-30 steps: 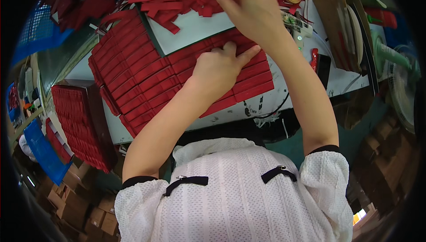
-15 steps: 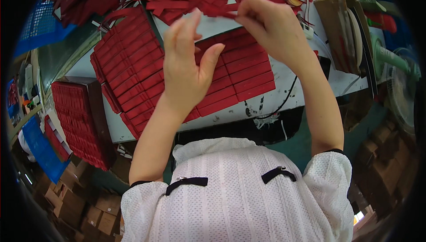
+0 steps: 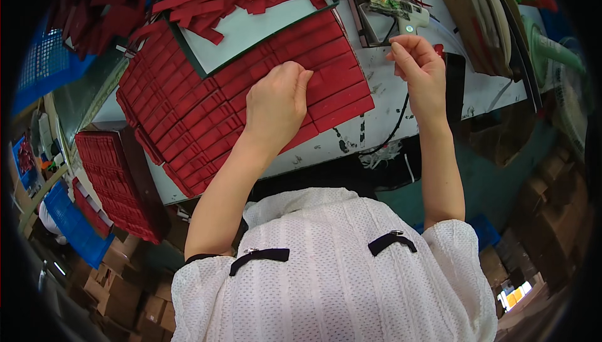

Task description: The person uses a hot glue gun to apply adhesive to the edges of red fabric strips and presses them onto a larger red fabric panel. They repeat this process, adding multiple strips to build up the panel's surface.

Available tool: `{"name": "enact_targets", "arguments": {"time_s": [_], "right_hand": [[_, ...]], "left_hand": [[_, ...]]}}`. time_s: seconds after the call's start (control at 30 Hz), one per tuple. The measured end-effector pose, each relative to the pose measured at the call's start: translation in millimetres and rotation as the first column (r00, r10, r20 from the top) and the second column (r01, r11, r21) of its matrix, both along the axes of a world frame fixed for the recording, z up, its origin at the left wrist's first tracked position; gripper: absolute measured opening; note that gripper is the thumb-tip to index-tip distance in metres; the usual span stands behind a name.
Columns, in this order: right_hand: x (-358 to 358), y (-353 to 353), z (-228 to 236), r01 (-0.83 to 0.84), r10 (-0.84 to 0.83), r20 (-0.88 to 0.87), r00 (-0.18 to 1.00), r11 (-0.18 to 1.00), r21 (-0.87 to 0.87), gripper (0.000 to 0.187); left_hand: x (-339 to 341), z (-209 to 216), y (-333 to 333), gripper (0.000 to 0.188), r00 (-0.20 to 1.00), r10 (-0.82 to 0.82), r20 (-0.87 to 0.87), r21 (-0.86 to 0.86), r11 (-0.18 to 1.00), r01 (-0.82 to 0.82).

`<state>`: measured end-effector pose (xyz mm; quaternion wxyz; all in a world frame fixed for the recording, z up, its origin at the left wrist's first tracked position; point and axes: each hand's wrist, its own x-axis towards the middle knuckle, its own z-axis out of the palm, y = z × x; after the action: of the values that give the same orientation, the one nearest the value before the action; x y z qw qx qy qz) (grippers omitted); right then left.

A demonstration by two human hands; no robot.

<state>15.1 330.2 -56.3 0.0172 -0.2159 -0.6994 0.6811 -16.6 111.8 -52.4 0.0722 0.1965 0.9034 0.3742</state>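
Curling left hand (image 3: 277, 100) over red rectangular fabric pieces (image 3: 213, 100), best not skewing any; pinching right hand (image 3: 421, 69) narrow; cannot tell if holding anything

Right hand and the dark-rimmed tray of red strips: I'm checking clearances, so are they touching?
Apart. The head view shows a plain gap: some white table is visible between the right hand and the tray.

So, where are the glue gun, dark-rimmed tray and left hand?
Glue gun (image 3: 411, 15): head view, its white body.
Dark-rimmed tray (image 3: 219, 56): head view, its bare white floor.
Left hand (image 3: 276, 105): head view, back of the hand.
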Motion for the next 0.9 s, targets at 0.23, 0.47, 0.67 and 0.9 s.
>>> {"name": "enact_targets", "arguments": {"time_s": [0.23, 0.47, 0.67, 0.9], "right_hand": [[13.0, -4.8, -9.8, 0.036, -0.036, -0.001, 0.999, 0.999, -0.038, 0.012], [-2.3, -31.2, -13.4, -0.098, 0.121, -0.031, 0.992, 0.910, 0.404, 0.027], [-9.2, -34.5, -15.3, -0.144, 0.154, 0.011, 0.988, 0.897, 0.418, 0.030], [-11.4, -35.0, -16.0, -0.169, 0.182, -0.007, 0.983, 0.925, 0.340, 0.031]], "left_hand": [[-1.9, -0.1, 7.0, 0.020, 0.999, 0.042, 0.014, -0.151, 0.988, -0.039], [-1.8, -1.0, 8.1, 0.020, 0.997, 0.063, 0.033, -0.162, 0.985, -0.057], [4.7, 7.7, 0.8, 0.018, 0.995, 0.073, 0.072, -0.061, 0.996, -0.068], [7.2, -0.7, -4.4, 0.015, 0.998, 0.063, -0.023, -0.078, 0.995, -0.065]]}}
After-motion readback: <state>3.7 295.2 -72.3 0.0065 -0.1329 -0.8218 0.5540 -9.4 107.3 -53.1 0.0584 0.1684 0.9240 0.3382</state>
